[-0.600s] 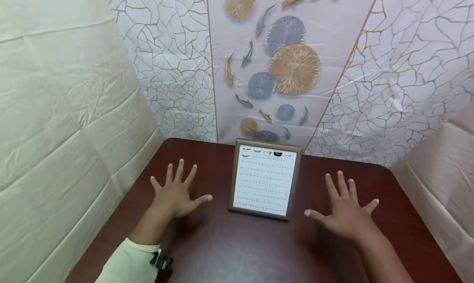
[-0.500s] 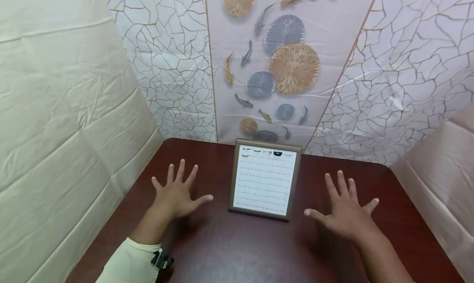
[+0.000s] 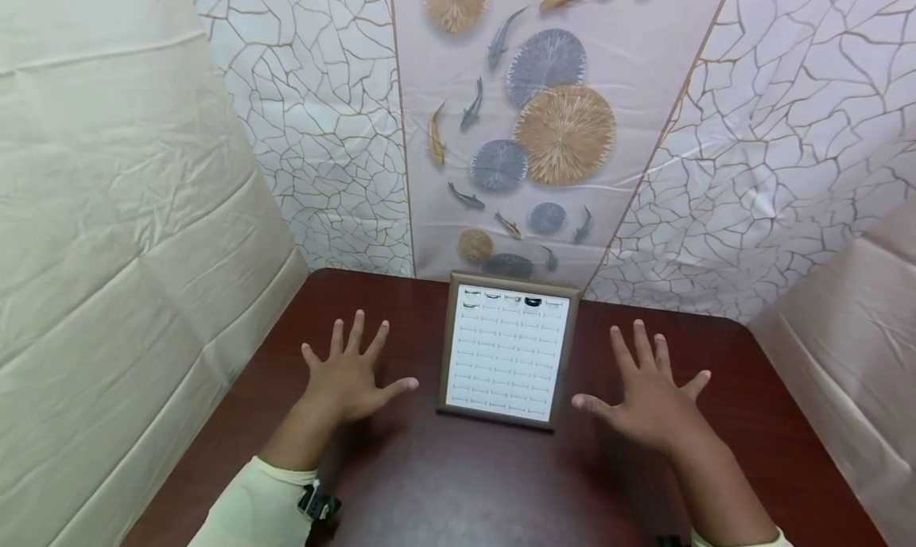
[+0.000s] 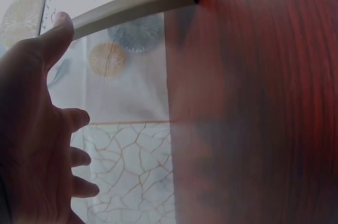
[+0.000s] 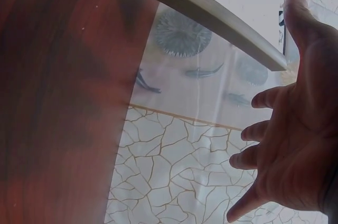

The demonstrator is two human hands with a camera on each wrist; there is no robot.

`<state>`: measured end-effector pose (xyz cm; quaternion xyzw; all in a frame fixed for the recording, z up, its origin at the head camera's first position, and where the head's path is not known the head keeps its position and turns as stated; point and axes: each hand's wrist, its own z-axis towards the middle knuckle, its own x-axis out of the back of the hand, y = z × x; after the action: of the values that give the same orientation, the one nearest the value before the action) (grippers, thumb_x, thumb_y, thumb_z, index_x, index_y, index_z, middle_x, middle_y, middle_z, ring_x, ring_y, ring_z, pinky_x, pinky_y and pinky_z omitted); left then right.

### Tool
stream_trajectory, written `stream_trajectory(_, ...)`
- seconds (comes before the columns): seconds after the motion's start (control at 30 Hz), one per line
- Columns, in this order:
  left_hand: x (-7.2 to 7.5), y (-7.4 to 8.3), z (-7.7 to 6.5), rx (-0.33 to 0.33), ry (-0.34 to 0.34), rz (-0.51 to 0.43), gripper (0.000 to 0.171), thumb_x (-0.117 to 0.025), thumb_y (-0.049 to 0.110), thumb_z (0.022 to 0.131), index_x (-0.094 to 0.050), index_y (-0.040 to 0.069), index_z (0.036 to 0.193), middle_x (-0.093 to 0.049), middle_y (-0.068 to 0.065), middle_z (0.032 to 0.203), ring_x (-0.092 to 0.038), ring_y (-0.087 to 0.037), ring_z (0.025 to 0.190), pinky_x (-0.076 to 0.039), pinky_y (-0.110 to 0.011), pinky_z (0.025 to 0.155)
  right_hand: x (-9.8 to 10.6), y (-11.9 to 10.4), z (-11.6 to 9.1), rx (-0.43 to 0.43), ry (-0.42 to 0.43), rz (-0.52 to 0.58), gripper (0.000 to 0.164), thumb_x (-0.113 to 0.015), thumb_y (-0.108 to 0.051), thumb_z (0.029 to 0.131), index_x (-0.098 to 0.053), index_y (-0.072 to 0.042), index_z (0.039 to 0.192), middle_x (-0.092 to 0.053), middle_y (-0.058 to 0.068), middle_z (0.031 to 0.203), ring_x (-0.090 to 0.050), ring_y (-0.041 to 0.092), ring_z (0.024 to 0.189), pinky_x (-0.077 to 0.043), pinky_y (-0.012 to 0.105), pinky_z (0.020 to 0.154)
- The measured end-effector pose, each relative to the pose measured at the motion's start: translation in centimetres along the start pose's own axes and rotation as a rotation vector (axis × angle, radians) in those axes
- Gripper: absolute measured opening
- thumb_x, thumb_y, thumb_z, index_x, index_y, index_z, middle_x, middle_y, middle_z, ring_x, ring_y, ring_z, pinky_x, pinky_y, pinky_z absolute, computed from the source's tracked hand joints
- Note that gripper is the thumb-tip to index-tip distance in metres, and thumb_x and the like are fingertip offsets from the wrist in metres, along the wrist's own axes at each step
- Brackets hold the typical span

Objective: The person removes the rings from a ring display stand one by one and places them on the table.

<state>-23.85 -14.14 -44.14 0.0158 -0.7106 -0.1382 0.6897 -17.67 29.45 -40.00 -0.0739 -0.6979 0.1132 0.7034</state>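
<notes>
In the head view, the framed board [image 3: 501,364] leans upright in the middle of the frame, near the far edge of the dark red table [image 3: 429,483]. Ring-like pieces [image 3: 533,301] fill its top row of slots, one of them thick and black, with another at the left end of the row below. The left hand [image 3: 348,382], at centre left, and the right hand [image 3: 647,400], at centre right, are both spread wide and hold nothing, each apart from the board. Compared with half a second ago, both hands lie slightly closer to the board, the right one more clearly, and a pale right cuff [image 3: 773,541] now shows at the bottom edge. The pieces sit in the same slots, so by my judgement the board's contents are unaltered and the hands have no hold on it.

In the left wrist view, the left hand fills the left side, thumb raised and fingers parted; the thumb tip overlaps the board's edge at upper left, though the head view shows a gap.

In the right wrist view, the right hand spreads along the right side, gripping nothing. The board crosses the upper middle, with patterned backdrop [image 5: 163,166] below.
</notes>
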Motion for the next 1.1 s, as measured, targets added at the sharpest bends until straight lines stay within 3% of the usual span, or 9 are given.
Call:
stream_trajectory(0.3,-1.7,2.2,1.3,-0.015,-0.029,-0.171,0.103,-0.052,0.085,0.097,-0.015,0.030,0.177,-0.005,-0.017,0.185,-0.015,-0.054,0.167,-0.020,-0.092,0.116,0.1,-1.2,0.9,0.012,0.007,0.021,0.130,-0.064,-0.087,0.089,-0.001,-0.015,0.177,0.013,0.025,0.182,0.006,0.064,0.163,0.013,0.101,0.099)
stream_trajectory(0.6,-3.5,4.8,2.6,-0.045,-0.030,-0.344,0.097,-0.049,0.081,0.102,-0.020,0.027,0.177,-0.020,-0.016,0.183,-0.030,-0.048,0.164,-0.022,-0.086,0.122,-0.2,-2.2,1.5,0.028,0.048,0.034,0.124,-0.069,-0.077,0.093,-0.002,-0.015,0.177,0.008,0.024,0.183,0.001,0.060,0.165,0.009,0.100,0.105)
stream_trajectory(0.77,-4.8,5.9,3.0,-0.069,-0.016,-0.610,0.085,-0.051,0.064,0.110,-0.029,0.012,0.173,-0.035,-0.022,0.176,-0.038,-0.046,0.161,-0.031,-0.073,0.126,-0.4,-2.9,2.1,0.039,0.123,0.041,0.118,-0.071,-0.069,0.097,-0.006,-0.013,0.177,-0.001,0.024,0.184,-0.011,0.056,0.165,-0.007,0.093,0.116)
stream_trajectory(0.93,-5.7,7.0,3.4,-0.084,-0.008,-0.873,0.072,-0.052,0.049,0.115,-0.036,0.003,0.167,-0.056,-0.023,0.159,-0.055,-0.042,0.147,-0.042,-0.062,0.123,-0.8,-3.5,2.6,0.054,0.174,0.043,0.112,-0.074,-0.062,0.098,-0.014,-0.010,0.176,-0.011,0.027,0.181,-0.018,0.056,0.162,-0.021,0.088,0.118)
stream_trajectory(1.1,-6.3,7.7,3.6,-0.035,-0.026,-1.055,0.063,-0.049,0.041,0.117,-0.038,0.002,0.166,-0.055,-0.023,0.160,-0.051,-0.042,0.149,-0.037,-0.061,0.126,-1.2,-4.0,3.2,0.070,0.238,0.067,0.104,-0.074,-0.056,0.100,-0.018,-0.010,0.175,-0.019,0.027,0.179,-0.022,0.055,0.161,-0.031,0.086,0.112)
